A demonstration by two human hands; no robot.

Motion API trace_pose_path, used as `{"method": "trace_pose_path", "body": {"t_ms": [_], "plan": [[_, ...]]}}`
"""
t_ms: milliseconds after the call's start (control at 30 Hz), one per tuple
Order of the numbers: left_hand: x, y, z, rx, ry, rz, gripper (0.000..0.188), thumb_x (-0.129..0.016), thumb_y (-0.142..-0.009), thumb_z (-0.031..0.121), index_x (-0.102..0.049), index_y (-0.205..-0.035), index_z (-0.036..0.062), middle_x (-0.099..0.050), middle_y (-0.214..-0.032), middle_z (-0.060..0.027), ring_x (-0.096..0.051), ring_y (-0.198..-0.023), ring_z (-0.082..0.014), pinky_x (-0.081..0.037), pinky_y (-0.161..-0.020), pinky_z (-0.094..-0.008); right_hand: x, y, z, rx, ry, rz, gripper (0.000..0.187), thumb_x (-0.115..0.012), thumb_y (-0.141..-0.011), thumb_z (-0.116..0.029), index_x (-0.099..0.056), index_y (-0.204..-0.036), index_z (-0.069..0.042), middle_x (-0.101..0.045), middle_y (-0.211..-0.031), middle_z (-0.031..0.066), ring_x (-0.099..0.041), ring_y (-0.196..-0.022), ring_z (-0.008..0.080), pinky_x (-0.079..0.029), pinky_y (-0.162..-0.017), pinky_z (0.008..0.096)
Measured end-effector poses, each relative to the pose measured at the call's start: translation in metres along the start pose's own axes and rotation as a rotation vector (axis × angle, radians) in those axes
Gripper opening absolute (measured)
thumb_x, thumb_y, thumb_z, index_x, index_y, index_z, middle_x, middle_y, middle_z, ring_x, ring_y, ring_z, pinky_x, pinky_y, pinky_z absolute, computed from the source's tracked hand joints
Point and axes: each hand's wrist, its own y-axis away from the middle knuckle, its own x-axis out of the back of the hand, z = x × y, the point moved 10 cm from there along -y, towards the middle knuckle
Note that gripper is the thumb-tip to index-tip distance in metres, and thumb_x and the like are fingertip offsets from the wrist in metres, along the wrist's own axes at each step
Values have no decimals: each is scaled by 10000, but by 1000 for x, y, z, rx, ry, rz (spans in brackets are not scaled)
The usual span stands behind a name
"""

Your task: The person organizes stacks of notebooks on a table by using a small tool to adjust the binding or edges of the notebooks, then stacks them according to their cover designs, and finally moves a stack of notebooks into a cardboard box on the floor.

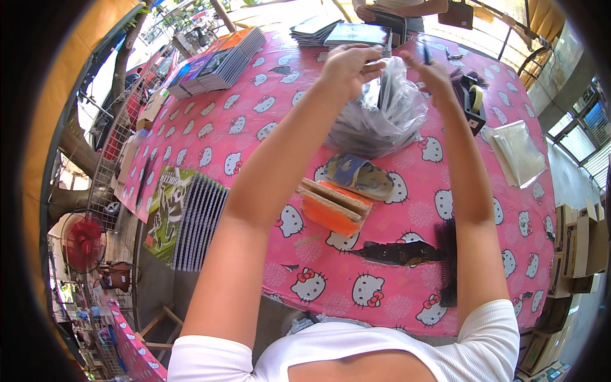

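A crumpled translucent plastic bag [386, 121] with dark contents stands on the pink table between my forearms. My left hand [353, 69] is at the bag's upper left, its fingers bent loosely and apart, with nothing visible in them. To the right of the bag's top is my right hand [435, 75]. A slim dark object [426, 52], too small to identify, sticks up from its fingers. Nearer to me lie an orange block with a brown grooved top [334, 207] and a worn blue-and-tan pad [359, 177].
Spiral notebooks are stacked at far left [219, 63] and near left [188, 216]. A tape dispenser [471, 102] and clear plastic sheets [517, 153] are on the right. A black brush [447, 261] lies by my right arm. Another person [401, 7] stands across the table.
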Motion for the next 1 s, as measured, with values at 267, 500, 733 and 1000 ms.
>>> {"method": "trace_pose_path", "body": {"t_ms": [267, 500, 733, 1000], "plan": [[-8, -37, -69, 32, -372, 231, 294, -681, -752, 23, -516, -995, 42, -610, -918, -75, -593, -745, -166, -467, -685, -333, -14, -35, 69, -12, -98, -70, 198, -697, -632, -156, -602, -686, 9, -579, -622, 73, -565, -580, 144, -443, -497, 307], [-39, -66, -65, -237, -989, -32, 588, -793, -646, 228, -536, -1116, -14, -607, -969, -137, -583, -876, -176, -493, -757, -305, 22, -43, 59, -203, -736, -304, 46, -597, -751, -1, -568, -745, 34, -571, -723, 111, -521, -577, 158, -472, -534, 314], [-51, -65, -72, -73, -1271, -453, 475, -697, -772, 405, -623, -1075, 48, -637, -933, -93, -564, -969, -171, -462, -788, -287, 26, -40, 64, -213, -811, -287, 56, -621, -701, 12, -576, -707, 45, -544, -631, 110, -511, -517, 197, -450, -493, 339], [-39, -6, -47, -345, -1601, -730, 565, -610, -765, 545, -636, -967, 18, -647, -841, -131, -607, -848, -282, -452, -770, -353, 29, -44, 59, -165, -771, -346, 76, -614, -734, -17, -585, -749, 52, -557, -645, 106, -509, -526, 178, -449, -502, 326]]}}
